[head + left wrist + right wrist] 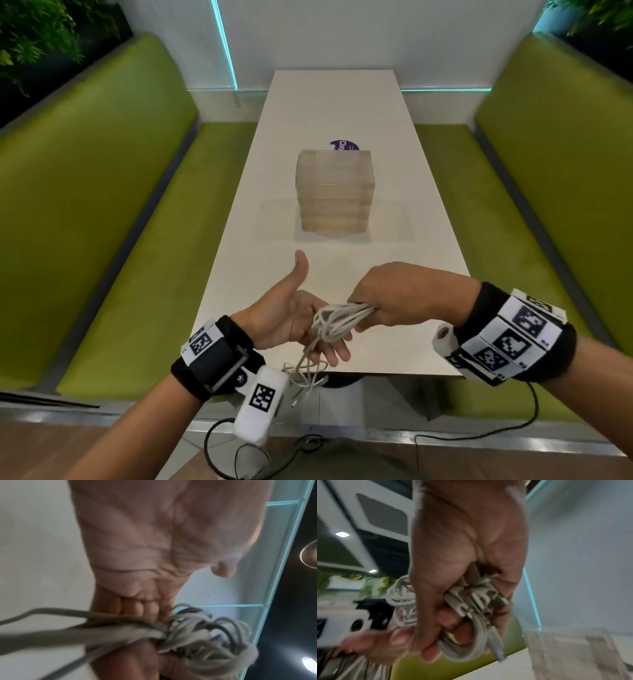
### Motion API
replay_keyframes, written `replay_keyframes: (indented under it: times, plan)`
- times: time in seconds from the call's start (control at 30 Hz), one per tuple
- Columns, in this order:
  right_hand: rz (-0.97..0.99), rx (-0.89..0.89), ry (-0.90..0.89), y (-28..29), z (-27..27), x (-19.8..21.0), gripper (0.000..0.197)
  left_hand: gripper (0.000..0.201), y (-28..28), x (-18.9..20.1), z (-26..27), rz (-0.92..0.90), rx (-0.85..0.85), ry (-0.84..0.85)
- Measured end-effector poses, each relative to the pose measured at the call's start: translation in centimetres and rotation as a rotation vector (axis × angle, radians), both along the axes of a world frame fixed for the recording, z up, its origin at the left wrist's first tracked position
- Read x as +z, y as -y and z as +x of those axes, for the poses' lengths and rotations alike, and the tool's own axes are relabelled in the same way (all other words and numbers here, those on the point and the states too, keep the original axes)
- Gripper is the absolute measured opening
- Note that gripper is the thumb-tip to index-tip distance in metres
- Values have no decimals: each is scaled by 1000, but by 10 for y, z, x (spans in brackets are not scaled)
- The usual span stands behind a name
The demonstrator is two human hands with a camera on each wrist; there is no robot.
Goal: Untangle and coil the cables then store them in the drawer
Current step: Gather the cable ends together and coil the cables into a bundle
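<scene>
Head view: the right hand (394, 298), centre-right of the lower frame, is clenched round a bundle of white cables (337, 320); the right wrist view confirms the fingers (428, 654) curled over loops and several connector ends. Left hand (291, 318) lies palm up just left of the bundle, thumb raised, fingers straight and released beneath the strands, touching them but grasping nothing. Bundle's long axis runs roughly left–right across the frame, from the right fist toward the left palm; loose tails (305, 373) hang down from it past the near edge of the table (404, 274). Judgement: still untangling, coiling not started. The free left hand is the nearer one to take a tail and draw it away from the fist. The translucent drawer unit (334, 192) stands mid-table, well apart above the hands in the frame, drawers apparently closed.
</scene>
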State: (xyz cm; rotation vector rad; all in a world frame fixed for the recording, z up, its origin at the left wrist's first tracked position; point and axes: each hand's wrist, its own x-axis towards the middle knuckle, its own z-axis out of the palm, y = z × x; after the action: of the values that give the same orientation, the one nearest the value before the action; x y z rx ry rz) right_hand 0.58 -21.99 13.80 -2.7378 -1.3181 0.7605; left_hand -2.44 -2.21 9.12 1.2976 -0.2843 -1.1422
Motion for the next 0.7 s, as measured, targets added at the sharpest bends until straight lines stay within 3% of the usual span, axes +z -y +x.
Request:
replay_keyframes:
  times: [0.03,0.13,0.23,0.33,0.4,0.7]
  plan:
    - [-44,25,30,-5,-2,0,19,106,6,3,-1,94,-41,54]
    - [-157,109,80,-16,-6,-2,23,54,25,9,-5,364,-105,260]
    - [-137,76,-25,-13,0,-7,23,27,29,5,-7,430,-45,320]
    - [-7,-61,-385,-6,2,-9,13,30,22,6,-7,416,-47,355]
    - [50,-73,-532,-5,0,-10,9,32,20,8,-7,414,-73,396]
    - [248,-118,-615,-1,-22,-21,32,45,9,5,-14,346,-161,399]
